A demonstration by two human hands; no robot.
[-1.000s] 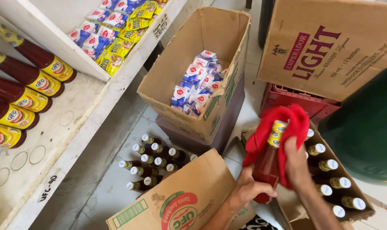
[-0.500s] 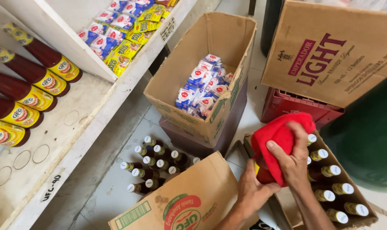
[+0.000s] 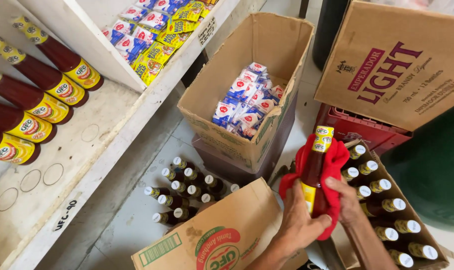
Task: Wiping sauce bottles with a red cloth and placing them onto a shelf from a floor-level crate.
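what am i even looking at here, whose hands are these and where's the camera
There is no machine here: the camera sits on a person's head and looks down at that person's own two bare hands, so there is only this one view.

The left hand and the right hand together hold a sauce bottle with a yellow cap, wrapped in a red cloth.

Below the right hand, an open box holds more bottles of the same kind. More bottles stand in a cluster on the floor. An open carton holds small blue and white packets. At left, a white shelf carries bottles lying on their sides.
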